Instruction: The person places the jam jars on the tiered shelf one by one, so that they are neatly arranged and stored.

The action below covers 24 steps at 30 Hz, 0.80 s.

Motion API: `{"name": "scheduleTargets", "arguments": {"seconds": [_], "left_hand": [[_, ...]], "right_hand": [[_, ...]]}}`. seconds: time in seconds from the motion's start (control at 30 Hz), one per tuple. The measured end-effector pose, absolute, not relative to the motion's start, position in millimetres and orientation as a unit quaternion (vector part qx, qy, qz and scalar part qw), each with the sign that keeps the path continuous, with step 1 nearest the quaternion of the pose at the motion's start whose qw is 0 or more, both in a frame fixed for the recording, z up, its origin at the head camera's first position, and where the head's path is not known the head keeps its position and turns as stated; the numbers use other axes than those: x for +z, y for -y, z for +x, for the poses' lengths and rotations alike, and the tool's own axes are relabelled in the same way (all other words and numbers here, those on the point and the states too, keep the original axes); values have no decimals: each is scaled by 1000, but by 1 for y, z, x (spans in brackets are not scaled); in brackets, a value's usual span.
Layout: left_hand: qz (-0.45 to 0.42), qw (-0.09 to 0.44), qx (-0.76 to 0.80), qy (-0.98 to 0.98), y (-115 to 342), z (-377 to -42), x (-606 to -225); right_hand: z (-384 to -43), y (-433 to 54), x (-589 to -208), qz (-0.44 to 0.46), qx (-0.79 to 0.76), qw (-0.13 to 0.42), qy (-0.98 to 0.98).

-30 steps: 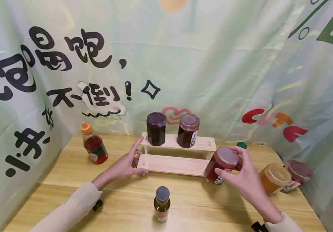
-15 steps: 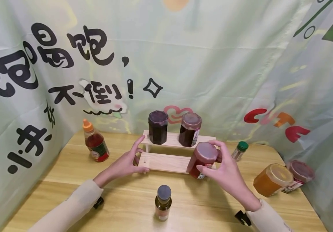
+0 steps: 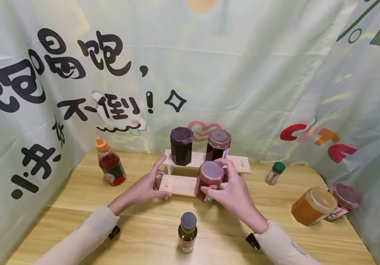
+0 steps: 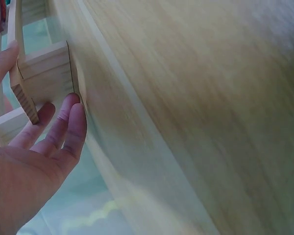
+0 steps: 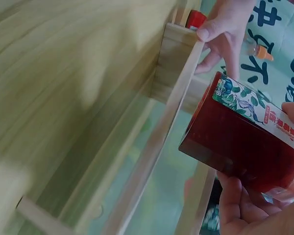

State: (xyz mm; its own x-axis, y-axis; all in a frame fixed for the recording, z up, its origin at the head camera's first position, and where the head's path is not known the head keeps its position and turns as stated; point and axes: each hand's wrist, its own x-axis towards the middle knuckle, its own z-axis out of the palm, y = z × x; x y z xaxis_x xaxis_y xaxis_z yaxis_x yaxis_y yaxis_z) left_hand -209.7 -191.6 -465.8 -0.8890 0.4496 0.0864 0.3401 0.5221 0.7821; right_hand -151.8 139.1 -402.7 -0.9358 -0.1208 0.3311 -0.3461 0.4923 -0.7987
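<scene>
My right hand (image 3: 238, 198) grips a jar of red jam (image 3: 211, 173) with thumb and fingers at its sides. The jar is tilted, close over the lower step of a two-tier wooden rack (image 3: 180, 184). In the right wrist view the jam jar (image 5: 235, 142) shows a printed label, and its base faces the plank. My left hand (image 3: 143, 187) holds the left end of the rack. In the left wrist view its thumb lies at the plank's edge, its fingers around the rack's end (image 4: 46, 73). Two dark jars, the left one (image 3: 181, 147) and the right one (image 3: 218, 141), stand on the upper step.
A small dark-capped bottle (image 3: 187, 233) stands in front of the rack. To the left is an orange-capped squeeze bottle (image 3: 111, 163). At right are a green-capped shaker (image 3: 274, 173), a tilted amber jar (image 3: 312, 206) and a reddish jar (image 3: 345, 198). A printed curtain (image 3: 259, 73) hangs behind.
My right hand has carried the red jam jar leftward, from the rack's right end to over the middle of the lower step. The left hand has stayed at the rack's left end.
</scene>
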Motion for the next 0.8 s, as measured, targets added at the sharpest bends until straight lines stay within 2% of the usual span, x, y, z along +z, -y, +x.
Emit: {"name": "scheduleTargets", "arguments": {"seconds": [0.2, 0.8], "left_hand": [[226, 64, 432, -871, 191, -211, -467], [237, 65, 428, -870, 194, -210, -467]], "right_hand": [[-156, -118, -409, 150, 455, 140, 867], [-172, -78, -422, 176, 467, 147, 854]]}}
